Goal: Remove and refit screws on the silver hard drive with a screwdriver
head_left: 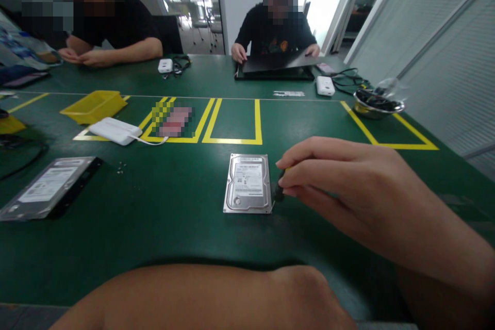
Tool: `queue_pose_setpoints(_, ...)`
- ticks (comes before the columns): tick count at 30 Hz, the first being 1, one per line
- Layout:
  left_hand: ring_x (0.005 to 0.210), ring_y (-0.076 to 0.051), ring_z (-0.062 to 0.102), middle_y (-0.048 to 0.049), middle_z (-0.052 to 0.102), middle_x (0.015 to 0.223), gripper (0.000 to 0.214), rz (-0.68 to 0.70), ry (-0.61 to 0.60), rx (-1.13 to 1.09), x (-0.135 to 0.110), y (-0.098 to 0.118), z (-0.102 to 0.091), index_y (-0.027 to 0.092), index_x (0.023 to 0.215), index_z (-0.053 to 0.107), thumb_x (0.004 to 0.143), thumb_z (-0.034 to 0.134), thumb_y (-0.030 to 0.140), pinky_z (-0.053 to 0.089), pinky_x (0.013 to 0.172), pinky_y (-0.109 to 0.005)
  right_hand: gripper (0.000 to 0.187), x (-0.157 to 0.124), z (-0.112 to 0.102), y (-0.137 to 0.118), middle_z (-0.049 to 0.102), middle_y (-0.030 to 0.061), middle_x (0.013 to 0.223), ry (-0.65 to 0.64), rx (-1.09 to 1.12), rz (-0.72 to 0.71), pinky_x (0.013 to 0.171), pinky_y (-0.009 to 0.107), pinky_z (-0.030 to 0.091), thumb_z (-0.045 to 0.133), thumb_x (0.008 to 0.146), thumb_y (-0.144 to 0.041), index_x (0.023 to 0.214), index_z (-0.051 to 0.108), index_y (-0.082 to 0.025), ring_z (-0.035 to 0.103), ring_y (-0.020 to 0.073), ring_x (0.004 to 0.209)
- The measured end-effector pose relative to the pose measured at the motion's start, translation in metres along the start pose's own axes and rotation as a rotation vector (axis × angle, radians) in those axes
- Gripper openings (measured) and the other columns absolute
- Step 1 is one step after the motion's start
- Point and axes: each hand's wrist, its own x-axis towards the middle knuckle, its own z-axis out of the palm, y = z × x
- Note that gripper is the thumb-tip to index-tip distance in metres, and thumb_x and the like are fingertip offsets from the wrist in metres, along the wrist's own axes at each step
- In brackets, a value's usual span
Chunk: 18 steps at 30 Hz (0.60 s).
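A silver hard drive (247,185) with a white label lies flat on the green table (174,237). My right hand (336,180) is just right of it, fingers pinched around the short dark handle of a screwdriver (279,188). The screwdriver's thin metal tip reaches down to the drive's near right corner; whether it sits in a screw is too small to tell. Across the bottom of the view rests my left forearm, with my left hand (309,299) bent over at the table's near edge. Its fingers are out of sight.
Left lies another hard drive (50,185) in a dark bracket, beside several small screws (121,167). Beyond are a white power bank (116,130) with a cable, a yellow bin (93,106) and a metal bowl (379,105). Two people sit opposite, one holding a dark panel (280,62).
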Motion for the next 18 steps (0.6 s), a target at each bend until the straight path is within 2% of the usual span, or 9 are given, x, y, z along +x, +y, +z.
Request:
queue_pose_setpoints(4, 0.064, -0.016, 0.065, 0.0009, 0.067, 0.077, 0.022, -0.007, -0.036, 0.009, 0.0009, 0.0015, -0.0067, 0.027, 0.095, 0.069, 0.083, 0.055, 0.015, 0.034, 0.038, -0.028, 0.019, -0.0017, 0.0016, 0.0014, 0.067, 0.0043, 0.112, 0.063, -0.023, 0.034, 0.079, 0.029, 0.05, 0.057, 0.092, -0.019, 0.109, 0.065, -0.022, 0.064, 0.0188, 0.097)
queue_pose_setpoints(9, 0.065, -0.016, 0.065, 0.001, 0.067, 0.077, 0.022, -0.016, -0.017, 0.002, 0.0005, 0.0022, -0.0092, 0.026, 0.096, 0.069, 0.084, 0.054, 0.015, 0.035, 0.04, -0.028, 0.013, -0.0032, 0.0003, 0.003, 0.063, 0.0051, 0.118, 0.083, -0.049, 0.022, 0.084, 0.028, 0.049, 0.058, 0.091, -0.019, 0.098, 0.069, -0.02, 0.062, 0.0185, 0.102)
queue_pose_setpoints(12, 0.065, -0.015, 0.065, 0.0009, 0.068, 0.08, 0.025, -0.017, -0.016, -0.005, 0.0007, 0.0017, -0.0063, 0.027, 0.098, 0.07, 0.084, 0.054, 0.015, 0.036, 0.04, -0.028, 0.017, -0.0028, -0.0019, 0.003, 0.064, 0.0038, 0.115, 0.039, -0.024, 0.021, 0.081, 0.027, 0.049, 0.055, 0.093, -0.019, 0.1, 0.07, -0.022, 0.062, 0.0166, 0.099)
queue_pose_setpoints(18, 0.063, -0.014, 0.066, 0.0014, 0.069, 0.081, 0.024, -0.035, -0.098, 0.0, 0.0035, 0.0025, -0.0109, 0.029, 0.093, 0.07, 0.084, 0.054, 0.014, 0.033, 0.038, -0.027, 0.022, 0.0008, -0.0063, 0.0007, 0.068, 0.0021, 0.105, -0.043, 0.036, 0.017, 0.076, 0.025, 0.049, 0.052, 0.094, -0.013, 0.102, 0.071, -0.023, 0.064, 0.0144, 0.09)
